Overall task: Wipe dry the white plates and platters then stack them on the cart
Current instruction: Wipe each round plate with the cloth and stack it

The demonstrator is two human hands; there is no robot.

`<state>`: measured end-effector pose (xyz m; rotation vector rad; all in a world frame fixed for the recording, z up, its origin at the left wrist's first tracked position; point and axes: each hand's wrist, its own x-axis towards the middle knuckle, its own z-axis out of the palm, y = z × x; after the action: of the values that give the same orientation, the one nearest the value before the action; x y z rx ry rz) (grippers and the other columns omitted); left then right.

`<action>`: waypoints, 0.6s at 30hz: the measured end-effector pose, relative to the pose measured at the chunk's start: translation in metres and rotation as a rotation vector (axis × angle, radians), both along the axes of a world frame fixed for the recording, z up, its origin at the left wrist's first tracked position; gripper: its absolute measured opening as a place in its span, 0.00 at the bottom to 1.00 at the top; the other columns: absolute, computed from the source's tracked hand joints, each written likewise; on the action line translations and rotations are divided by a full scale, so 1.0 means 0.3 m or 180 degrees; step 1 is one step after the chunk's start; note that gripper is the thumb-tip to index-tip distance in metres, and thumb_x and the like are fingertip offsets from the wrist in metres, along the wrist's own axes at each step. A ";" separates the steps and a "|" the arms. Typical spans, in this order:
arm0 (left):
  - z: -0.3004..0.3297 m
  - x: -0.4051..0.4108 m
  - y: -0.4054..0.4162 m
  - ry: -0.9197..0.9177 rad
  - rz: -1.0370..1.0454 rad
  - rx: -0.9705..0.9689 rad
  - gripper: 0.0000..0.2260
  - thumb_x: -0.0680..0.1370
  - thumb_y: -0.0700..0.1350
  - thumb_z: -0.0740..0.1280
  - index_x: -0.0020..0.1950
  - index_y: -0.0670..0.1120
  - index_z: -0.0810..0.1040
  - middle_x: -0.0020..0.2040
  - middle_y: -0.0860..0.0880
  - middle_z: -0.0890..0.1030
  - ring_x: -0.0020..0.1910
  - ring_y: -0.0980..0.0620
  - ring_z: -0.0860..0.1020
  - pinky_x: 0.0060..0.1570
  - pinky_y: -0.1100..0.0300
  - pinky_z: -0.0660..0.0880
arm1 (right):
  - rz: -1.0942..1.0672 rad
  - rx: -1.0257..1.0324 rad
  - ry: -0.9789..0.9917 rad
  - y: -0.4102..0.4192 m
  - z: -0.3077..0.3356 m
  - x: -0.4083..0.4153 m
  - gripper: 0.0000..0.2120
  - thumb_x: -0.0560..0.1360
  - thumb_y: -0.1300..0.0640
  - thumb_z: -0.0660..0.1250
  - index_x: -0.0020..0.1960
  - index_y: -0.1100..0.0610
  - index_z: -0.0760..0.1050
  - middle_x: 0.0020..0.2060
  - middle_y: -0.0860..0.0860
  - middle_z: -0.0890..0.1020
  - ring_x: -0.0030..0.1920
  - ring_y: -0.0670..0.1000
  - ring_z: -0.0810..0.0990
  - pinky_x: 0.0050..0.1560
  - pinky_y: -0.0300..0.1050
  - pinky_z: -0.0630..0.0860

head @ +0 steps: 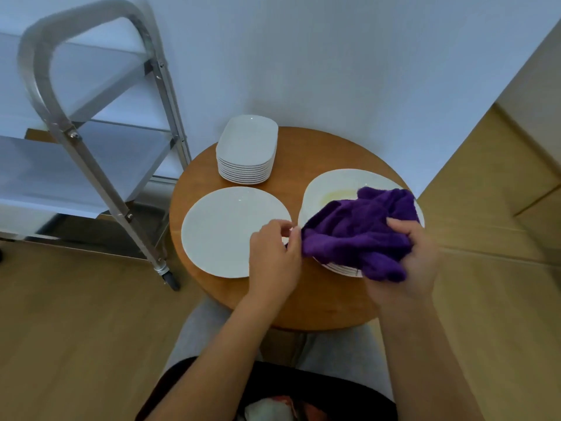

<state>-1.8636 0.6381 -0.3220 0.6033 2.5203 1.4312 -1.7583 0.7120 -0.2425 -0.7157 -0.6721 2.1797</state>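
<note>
While the right hand (403,256) grips the purple cloth (361,232) over the round plate stack (328,183), the left hand's fingers (287,230) pinch the cloth's edge. A single plate (224,226) and the platter stack (247,147) remain on the desk (303,147). No dishes appear on the cart (91,141); stacking seems not yet begun.

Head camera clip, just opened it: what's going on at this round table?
A person is drying dishes. The right hand grips a purple cloth lying over a stack of round white plates, while the left hand pinches the cloth's edge. A single round plate lies to the left on the wooden table, and a stack of oblong platters sits behind. The metal cart shows no dishes on its visible shelves.
</note>
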 end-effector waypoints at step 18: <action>0.056 -0.150 0.227 -0.0818 -0.0526 -0.1363 0.10 0.73 0.48 0.68 0.39 0.44 0.72 0.35 0.46 0.77 0.37 0.50 0.77 0.37 0.58 0.74 | -0.0708 0.0312 0.1189 0.194 0.015 0.259 0.18 0.53 0.58 0.73 0.44 0.56 0.85 0.47 0.51 0.85 0.51 0.52 0.83 0.50 0.48 0.78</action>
<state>-1.9085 0.7061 -0.3054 0.4965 2.3962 0.8158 -1.6807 0.7701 -0.2379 -0.3018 -0.4753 1.9854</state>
